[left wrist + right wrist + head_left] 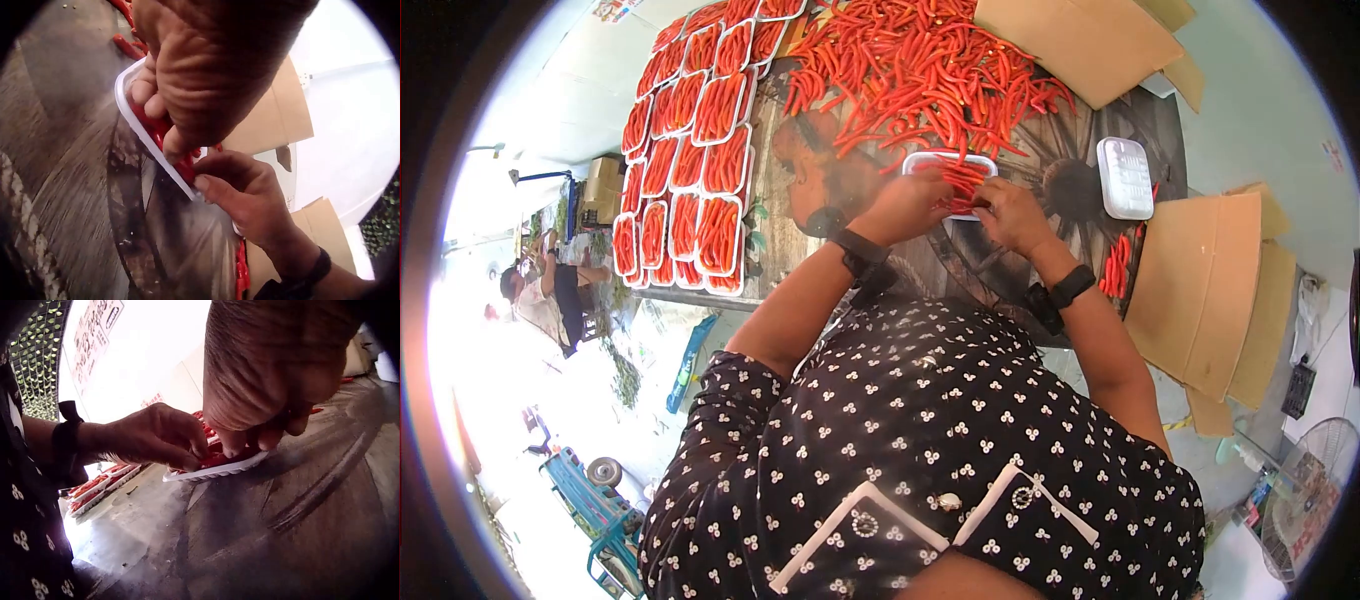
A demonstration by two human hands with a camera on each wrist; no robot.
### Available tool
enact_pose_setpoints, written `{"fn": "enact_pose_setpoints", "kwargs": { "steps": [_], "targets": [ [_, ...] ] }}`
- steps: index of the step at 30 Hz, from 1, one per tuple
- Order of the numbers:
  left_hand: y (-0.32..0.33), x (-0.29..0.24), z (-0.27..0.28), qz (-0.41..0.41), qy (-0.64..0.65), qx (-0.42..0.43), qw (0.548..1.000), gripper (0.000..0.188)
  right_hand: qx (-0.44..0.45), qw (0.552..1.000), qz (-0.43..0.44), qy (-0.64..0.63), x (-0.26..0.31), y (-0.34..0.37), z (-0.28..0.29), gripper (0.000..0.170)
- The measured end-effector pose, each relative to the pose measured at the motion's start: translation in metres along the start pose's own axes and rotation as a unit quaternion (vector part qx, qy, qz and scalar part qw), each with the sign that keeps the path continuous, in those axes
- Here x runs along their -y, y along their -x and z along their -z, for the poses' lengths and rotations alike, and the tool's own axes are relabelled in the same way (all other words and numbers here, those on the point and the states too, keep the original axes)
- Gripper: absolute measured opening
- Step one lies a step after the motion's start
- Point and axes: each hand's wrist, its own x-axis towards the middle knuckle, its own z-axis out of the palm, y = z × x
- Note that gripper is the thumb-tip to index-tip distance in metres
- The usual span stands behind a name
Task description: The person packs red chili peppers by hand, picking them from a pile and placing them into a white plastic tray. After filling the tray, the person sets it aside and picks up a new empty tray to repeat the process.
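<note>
A white foam tray (913, 160) holding red chilies (966, 180) lies on the table in front of the person. The left hand (908, 207) reaches over the tray's left side, its fingers bent down onto the chilies. At the opposite end the right hand (1014, 216) pinches chilies between thumb and fingers, close to the rim. In the left wrist view, the left hand (206, 75) covers much of the tray (148, 139), with the right hand (250, 199) beside it. The right wrist view shows the tray (228, 469) low between both hands, their fingertips inside it.
A big heap of loose chilies (910, 60) spreads beyond the tray. Stacked filled trays (722, 160) cover the table's left side. To the right are white empty-looking trays (1125, 178), a few loose chilies (1117, 266) and cardboard boxes (1200, 290). Another person (550, 300) is far left.
</note>
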Motion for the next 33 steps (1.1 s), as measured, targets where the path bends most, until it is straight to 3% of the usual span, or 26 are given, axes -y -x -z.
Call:
{"fn": "enact_pose_setpoints", "kwargs": {
  "steps": [7,12,14,16,20,25,26,28,30,32,33],
  "targets": [
    [0.001,0.007,-0.011,-0.003,-0.015,-0.027,1.000,0.013,0.041,0.998,-0.051,0.016,-0.011,-0.001,-0.003,0.015],
    [0.000,0.024,-0.025,-0.021,-0.047,-0.014,0.999,0.013,-0.054,0.998,-0.019,-0.003,-0.009,-0.029,0.009,0.020],
    [0.000,0.021,-0.021,-0.015,-0.041,-0.004,0.999,0.013,-0.029,0.999,-0.030,0.035,-0.007,-0.040,0.010,0.024],
    [0.001,0.017,-0.017,-0.007,-0.036,0.006,0.999,0.014,0.023,0.989,-0.147,-0.009,-0.026,-0.055,-0.006,0.027],
    [0.000,0.014,-0.011,-0.002,-0.028,0.029,0.999,0.015,0.068,0.986,-0.139,0.065,-0.047,-0.071,-0.024,0.027],
    [0.000,0.005,0.005,0.026,-0.016,0.051,0.998,0.016,0.006,0.995,-0.086,0.052,-0.053,-0.074,-0.019,0.016],
    [-0.001,0.007,0.008,0.006,-0.030,0.017,0.999,0.016,0.006,0.995,-0.087,0.053,-0.053,-0.072,-0.012,0.016],
    [0.000,0.004,0.017,-0.014,-0.043,-0.017,0.999,0.016,-0.070,0.996,0.015,0.061,-0.026,-0.069,0.022,0.012],
    [0.000,-0.010,0.034,0.051,0.005,-0.058,0.997,0.020,-0.109,0.994,-0.013,0.029,-0.019,-0.064,0.035,0.012],
    [-0.005,-0.017,0.043,0.057,0.013,-0.061,0.996,0.023,-0.149,0.988,-0.041,-0.003,-0.011,-0.060,0.042,0.012],
    [-0.008,-0.019,0.046,0.061,0.020,-0.063,0.996,0.026,-0.119,0.980,-0.107,-0.115,-0.005,-0.058,0.043,0.013]
  ]
}}
